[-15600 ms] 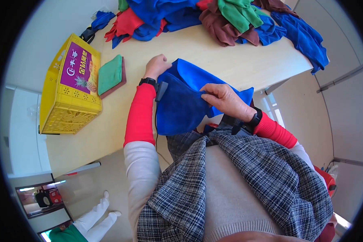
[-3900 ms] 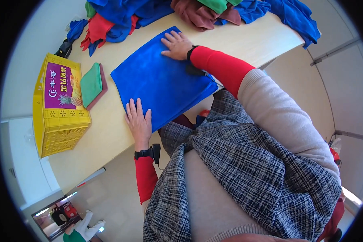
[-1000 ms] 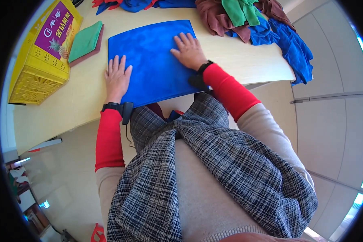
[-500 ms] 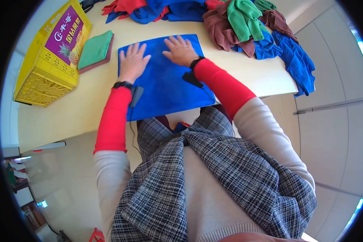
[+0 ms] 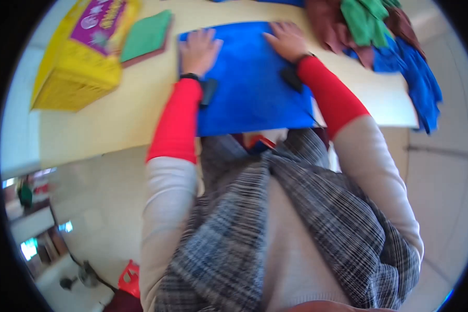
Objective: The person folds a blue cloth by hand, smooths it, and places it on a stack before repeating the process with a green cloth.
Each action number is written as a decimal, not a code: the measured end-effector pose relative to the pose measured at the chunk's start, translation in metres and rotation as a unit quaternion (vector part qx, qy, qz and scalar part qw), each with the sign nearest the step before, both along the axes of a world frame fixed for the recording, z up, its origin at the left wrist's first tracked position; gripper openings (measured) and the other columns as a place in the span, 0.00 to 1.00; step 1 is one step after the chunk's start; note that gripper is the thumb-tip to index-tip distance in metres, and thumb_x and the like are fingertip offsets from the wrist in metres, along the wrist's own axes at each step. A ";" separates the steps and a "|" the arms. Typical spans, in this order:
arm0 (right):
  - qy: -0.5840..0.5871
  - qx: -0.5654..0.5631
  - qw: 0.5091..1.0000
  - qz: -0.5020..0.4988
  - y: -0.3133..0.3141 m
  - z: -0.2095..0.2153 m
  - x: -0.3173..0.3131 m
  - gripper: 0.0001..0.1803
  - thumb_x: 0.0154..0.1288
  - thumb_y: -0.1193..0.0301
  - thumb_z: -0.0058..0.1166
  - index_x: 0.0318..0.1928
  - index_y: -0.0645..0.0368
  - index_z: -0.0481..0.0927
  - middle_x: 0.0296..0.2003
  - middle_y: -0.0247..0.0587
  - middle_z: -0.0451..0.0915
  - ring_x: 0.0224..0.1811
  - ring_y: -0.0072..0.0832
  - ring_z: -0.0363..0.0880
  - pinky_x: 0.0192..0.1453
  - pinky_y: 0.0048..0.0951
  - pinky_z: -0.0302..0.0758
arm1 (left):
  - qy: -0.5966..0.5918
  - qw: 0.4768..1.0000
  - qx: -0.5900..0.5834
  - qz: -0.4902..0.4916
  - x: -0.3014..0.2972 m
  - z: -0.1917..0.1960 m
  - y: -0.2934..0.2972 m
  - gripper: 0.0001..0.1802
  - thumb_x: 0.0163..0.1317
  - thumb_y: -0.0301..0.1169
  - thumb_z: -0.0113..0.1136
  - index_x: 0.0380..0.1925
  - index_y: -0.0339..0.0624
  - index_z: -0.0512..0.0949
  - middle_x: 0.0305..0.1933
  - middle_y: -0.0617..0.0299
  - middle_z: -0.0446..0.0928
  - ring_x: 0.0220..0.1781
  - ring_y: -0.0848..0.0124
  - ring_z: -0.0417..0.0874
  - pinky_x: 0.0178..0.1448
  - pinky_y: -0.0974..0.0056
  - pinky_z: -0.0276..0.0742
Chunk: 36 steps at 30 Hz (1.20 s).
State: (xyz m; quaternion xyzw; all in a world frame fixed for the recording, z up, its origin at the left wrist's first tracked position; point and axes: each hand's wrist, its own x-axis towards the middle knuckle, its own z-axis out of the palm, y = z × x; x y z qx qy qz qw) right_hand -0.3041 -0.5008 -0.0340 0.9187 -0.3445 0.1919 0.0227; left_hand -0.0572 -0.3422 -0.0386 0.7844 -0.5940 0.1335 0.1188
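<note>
A blue cloth (image 5: pixel 249 88) lies spread flat on the pale wooden table (image 5: pixel 114 109), right in front of me. My left hand (image 5: pixel 198 49) rests flat on its far left corner, fingers apart. Flat on the far right part of the cloth lies my right hand (image 5: pixel 286 39), fingers spread too. Both wrists wear dark bands, and both forearms are in red sleeves. Neither hand grips anything.
A yellow box (image 5: pixel 83 49) with a purple top stands at the far left. Beside it lies a folded green cloth (image 5: pixel 145 35) on a darker one. A heap of brown, green and blue cloths (image 5: pixel 379 31) fills the far right, spilling over the table's edge.
The view has tilted and drawn closer. Both hands have slid outward on the blue cloth toward its far corners, the left hand reaching the left corner.
</note>
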 end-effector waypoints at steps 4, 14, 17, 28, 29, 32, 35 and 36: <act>0.044 -0.122 0.984 0.121 -0.030 -0.027 -0.039 0.21 0.78 0.58 0.44 0.62 0.54 0.77 0.66 0.56 0.72 0.71 0.55 0.66 0.76 0.52 0.61 | -0.047 0.990 -0.126 -0.032 -0.011 -0.020 0.008 0.30 0.67 0.52 0.53 0.61 0.46 0.76 0.67 0.49 0.72 0.71 0.47 0.67 0.72 0.36 0.60; 0.125 -0.052 0.991 -0.011 -0.069 -0.035 -0.060 0.33 0.77 0.51 0.43 0.75 0.52 0.62 0.74 0.53 0.61 0.76 0.58 0.57 0.78 0.54 0.56 | 0.147 0.985 -0.072 0.062 -0.036 0.008 0.026 0.32 0.71 0.53 0.46 0.69 0.51 0.69 0.73 0.52 0.68 0.77 0.51 0.61 0.75 0.34 0.51; 0.072 -0.024 0.996 0.053 0.001 0.016 -0.018 0.36 0.75 0.51 0.49 0.75 0.57 0.62 0.72 0.52 0.65 0.75 0.54 0.61 0.76 0.51 0.60 | 0.213 0.965 -0.121 0.094 -0.034 0.020 0.031 0.27 0.71 0.51 0.48 0.63 0.48 0.74 0.65 0.51 0.74 0.72 0.51 0.67 0.72 0.35 0.55; -0.191 0.823 0.472 0.251 0.184 0.081 -0.002 0.29 0.69 0.51 0.62 0.61 0.57 0.78 0.55 0.39 0.84 0.58 0.32 0.82 0.65 0.45 0.76 | 0.328 0.909 -0.242 -0.093 -0.106 0.100 0.022 0.12 0.67 0.39 0.59 0.33 0.41 0.82 0.40 0.53 0.84 0.46 0.54 0.83 0.66 0.43 0.67; -0.190 0.823 0.472 0.253 0.190 0.086 -0.004 0.29 0.69 0.51 0.62 0.61 0.57 0.78 0.55 0.39 0.84 0.58 0.32 0.82 0.65 0.45 0.76 | 0.269 0.924 -0.250 -0.103 -0.109 0.098 0.027 0.12 0.66 0.38 0.60 0.33 0.42 0.82 0.39 0.53 0.84 0.46 0.55 0.83 0.66 0.44 0.67; -0.201 0.838 0.459 0.216 0.205 0.100 -0.009 0.29 0.69 0.52 0.63 0.62 0.58 0.77 0.55 0.39 0.84 0.56 0.33 0.83 0.63 0.44 0.78 | 0.148 0.945 -0.265 -0.125 -0.114 0.095 0.038 0.10 0.63 0.37 0.62 0.31 0.42 0.82 0.36 0.54 0.83 0.45 0.56 0.83 0.66 0.44 0.67; -0.201 0.855 0.434 0.200 0.209 0.096 -0.014 0.29 0.70 0.52 0.63 0.62 0.59 0.77 0.55 0.40 0.84 0.56 0.33 0.83 0.64 0.44 0.78 | -0.002 0.952 -0.243 -0.183 -0.114 0.093 0.043 0.09 0.62 0.36 0.62 0.28 0.44 0.81 0.32 0.55 0.80 0.42 0.57 0.82 0.66 0.45 0.68; -0.200 0.864 0.420 0.192 0.211 0.094 -0.014 0.29 0.70 0.53 0.63 0.61 0.59 0.77 0.55 0.40 0.84 0.56 0.33 0.83 0.64 0.44 0.78 | -0.005 0.953 -0.244 -0.182 -0.113 0.090 0.045 0.09 0.62 0.36 0.62 0.28 0.44 0.81 0.32 0.55 0.80 0.42 0.57 0.82 0.66 0.45 0.68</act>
